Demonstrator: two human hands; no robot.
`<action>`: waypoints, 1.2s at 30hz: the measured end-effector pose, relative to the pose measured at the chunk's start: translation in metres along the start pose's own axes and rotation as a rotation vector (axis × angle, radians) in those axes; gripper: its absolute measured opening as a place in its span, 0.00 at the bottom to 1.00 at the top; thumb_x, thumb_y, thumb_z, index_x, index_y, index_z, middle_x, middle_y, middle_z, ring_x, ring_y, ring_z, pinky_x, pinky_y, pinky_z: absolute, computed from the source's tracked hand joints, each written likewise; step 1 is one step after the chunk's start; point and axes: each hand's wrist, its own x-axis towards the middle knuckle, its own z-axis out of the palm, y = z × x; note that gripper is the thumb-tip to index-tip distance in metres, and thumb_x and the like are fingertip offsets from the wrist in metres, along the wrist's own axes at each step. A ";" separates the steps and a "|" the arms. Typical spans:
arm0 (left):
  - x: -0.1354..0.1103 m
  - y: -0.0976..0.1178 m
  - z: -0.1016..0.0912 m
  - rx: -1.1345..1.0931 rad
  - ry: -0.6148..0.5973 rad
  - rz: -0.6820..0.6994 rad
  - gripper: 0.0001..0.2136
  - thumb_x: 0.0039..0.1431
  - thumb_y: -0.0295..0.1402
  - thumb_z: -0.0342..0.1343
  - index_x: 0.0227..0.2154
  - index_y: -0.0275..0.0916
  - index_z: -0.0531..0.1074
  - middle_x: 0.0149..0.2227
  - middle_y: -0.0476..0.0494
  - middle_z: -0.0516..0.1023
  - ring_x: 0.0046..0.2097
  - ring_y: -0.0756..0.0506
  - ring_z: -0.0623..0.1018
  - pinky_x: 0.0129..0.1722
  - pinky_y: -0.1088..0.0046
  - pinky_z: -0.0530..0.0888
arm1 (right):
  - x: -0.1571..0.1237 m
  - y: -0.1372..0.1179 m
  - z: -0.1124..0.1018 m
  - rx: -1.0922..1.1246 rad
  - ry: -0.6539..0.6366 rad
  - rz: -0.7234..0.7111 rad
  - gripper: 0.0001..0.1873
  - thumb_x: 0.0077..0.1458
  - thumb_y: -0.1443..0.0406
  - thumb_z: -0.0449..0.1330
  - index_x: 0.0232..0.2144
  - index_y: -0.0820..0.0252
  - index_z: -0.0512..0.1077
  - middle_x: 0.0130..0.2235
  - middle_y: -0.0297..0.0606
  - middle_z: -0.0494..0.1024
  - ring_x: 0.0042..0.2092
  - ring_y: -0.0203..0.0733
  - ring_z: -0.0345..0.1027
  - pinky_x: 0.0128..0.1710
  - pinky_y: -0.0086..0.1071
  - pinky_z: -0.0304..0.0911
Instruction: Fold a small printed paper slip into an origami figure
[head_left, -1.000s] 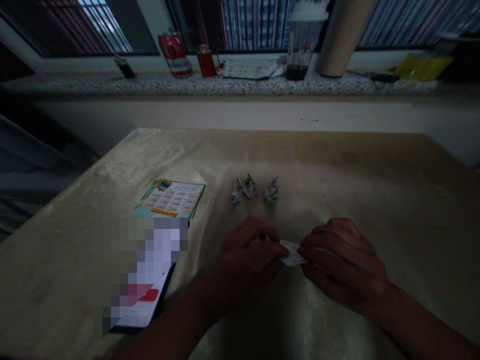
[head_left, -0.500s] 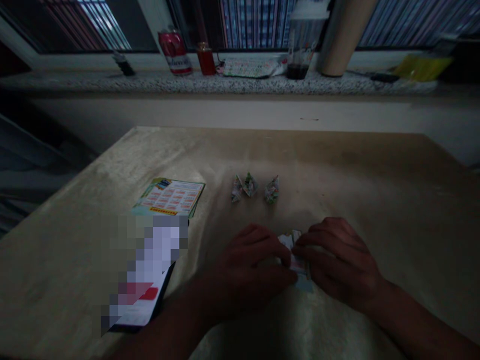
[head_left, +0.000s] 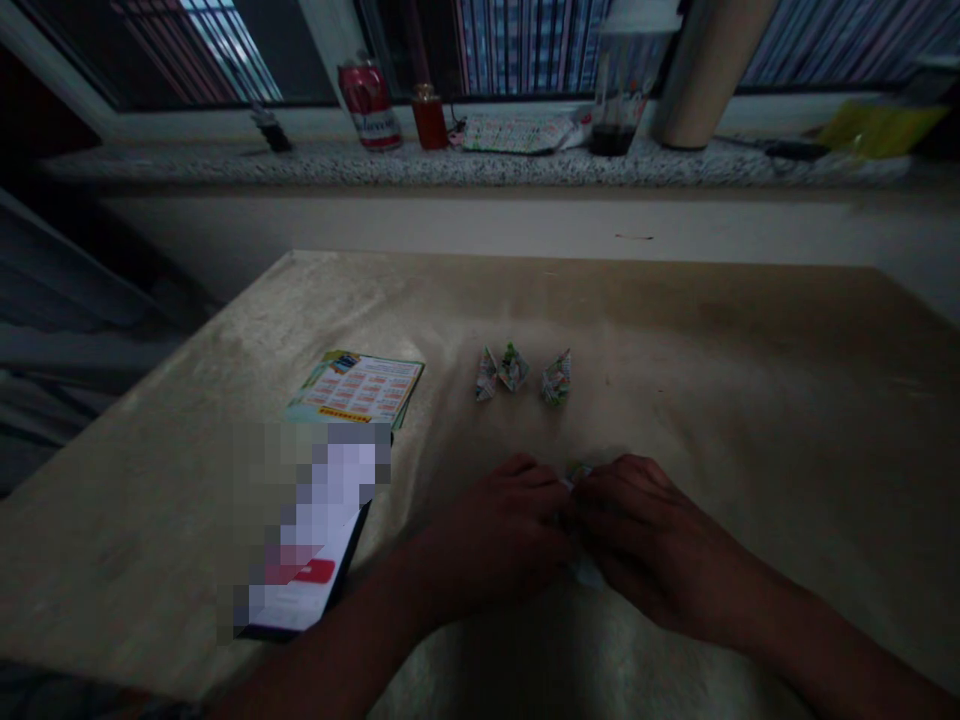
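A small piece of printed paper (head_left: 587,572) lies between my hands on the table, mostly covered by the fingers. My left hand (head_left: 517,530) closes on its left side, fingers bent. From the right, my right hand (head_left: 637,530) pinches the same paper, its knuckles close against the left hand. Only a pale lower edge and a bit of the top of the paper show. Beyond the hands stand three small folded paper shapes: a left one (head_left: 486,377), a middle one (head_left: 514,370) touching or nearly touching it, and a right one (head_left: 557,380) set apart.
Left of my hands lies a phone (head_left: 311,600) with its screen lit and partly blurred. Printed cards (head_left: 360,388) are stacked behind it. On the windowsill (head_left: 300,172) stand a red can (head_left: 370,105), a red jar (head_left: 430,118), a cup with dark liquid (head_left: 615,130) and a tall tube (head_left: 705,75).
My hands have drawn together over the paper and now hide most of it. The whole view has shifted slightly, moving the table and sill rightward in the picture.
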 end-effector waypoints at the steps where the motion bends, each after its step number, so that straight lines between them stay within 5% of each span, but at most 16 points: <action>1: 0.000 -0.001 -0.001 -0.022 -0.015 -0.010 0.04 0.64 0.31 0.62 0.33 0.43 0.79 0.39 0.49 0.79 0.42 0.46 0.74 0.46 0.67 0.66 | 0.000 0.000 0.000 0.017 -0.013 0.010 0.08 0.64 0.68 0.58 0.44 0.59 0.75 0.42 0.42 0.75 0.47 0.48 0.68 0.52 0.47 0.61; 10: 0.000 -0.001 0.003 -0.151 -0.054 -0.147 0.06 0.65 0.34 0.62 0.43 0.49 0.80 0.45 0.46 0.76 0.50 0.42 0.72 0.54 0.61 0.65 | 0.000 -0.001 0.004 0.107 0.031 0.098 0.17 0.63 0.64 0.63 0.54 0.53 0.72 0.49 0.39 0.76 0.53 0.47 0.67 0.55 0.46 0.60; 18: 0.008 0.010 0.006 -0.203 -0.059 -0.370 0.05 0.55 0.31 0.66 0.35 0.42 0.80 0.43 0.44 0.74 0.51 0.38 0.71 0.56 0.54 0.64 | -0.002 -0.003 0.009 0.103 0.094 0.140 0.18 0.59 0.67 0.65 0.52 0.53 0.74 0.51 0.40 0.76 0.54 0.50 0.68 0.55 0.48 0.63; 26: 0.009 0.012 0.011 -0.179 -0.035 -0.394 0.04 0.51 0.32 0.67 0.30 0.42 0.79 0.41 0.45 0.73 0.49 0.37 0.71 0.54 0.53 0.64 | -0.003 -0.002 0.008 0.133 0.068 0.134 0.24 0.55 0.75 0.61 0.53 0.53 0.73 0.53 0.41 0.75 0.56 0.51 0.66 0.57 0.50 0.62; 36: 0.012 0.010 0.004 -0.178 -0.071 -0.416 0.04 0.51 0.33 0.70 0.31 0.44 0.82 0.41 0.45 0.74 0.50 0.37 0.72 0.54 0.51 0.64 | -0.005 -0.003 0.007 0.152 0.072 0.134 0.24 0.54 0.74 0.62 0.53 0.52 0.74 0.53 0.40 0.75 0.57 0.50 0.66 0.58 0.50 0.62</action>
